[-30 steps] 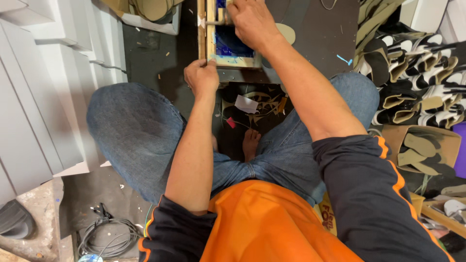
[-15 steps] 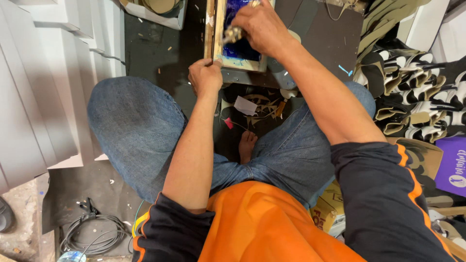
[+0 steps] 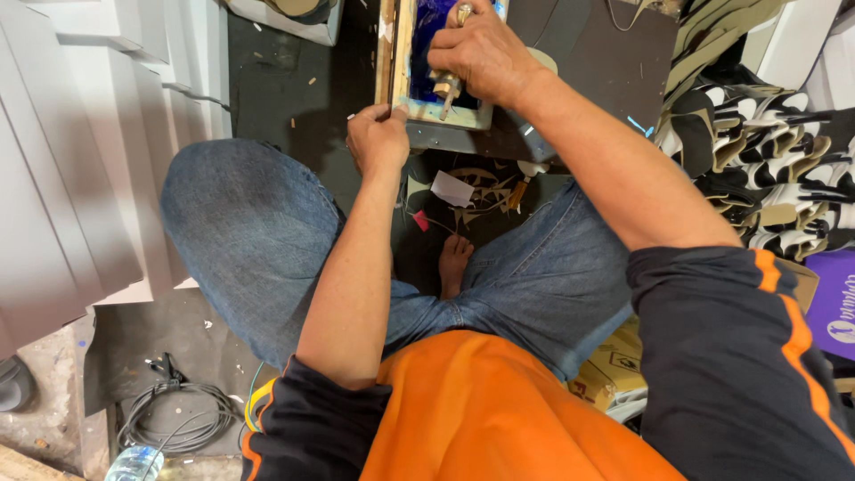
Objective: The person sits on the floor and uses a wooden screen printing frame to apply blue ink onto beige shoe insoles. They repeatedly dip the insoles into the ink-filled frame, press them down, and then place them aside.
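Head view looks down on a person sitting cross-legged in blue jeans (image 3: pixel 249 232) on a dark floor. Between the knees and reaching to the top edge stands a wooden frame (image 3: pixel 397 53) with a blue panel (image 3: pixel 434 27) inside it, resting on a grey base (image 3: pixel 450 135).

Left hand (image 3: pixel 378 138) is closed on the frame's near left corner, thumb lying on the wooden edge and fingers curled under it; it sits just below and left of the panel. Right hand (image 3: pixel 481 49) lies over the panel farther up, fingers wrapped tight round a small tool (image 3: pixel 445 85) with a brass-coloured end that sticks out below the palm toward the frame's near edge. Whether the tool's tip touches the panel cannot be told. The two hands are near each other but apart, the frame's lower rail between them.

Below the frame, scraps (image 3: pixel 472 191) of paper and offcuts litter the floor beside a bare foot (image 3: pixel 454 263). White blocks (image 3: pixel 89 142) rise at the left, stacked patterned pieces (image 3: pixel 775 169) at the right. A coiled cable (image 3: pixel 174 423) and a bottle (image 3: pixel 134 463) lie at the lower left.
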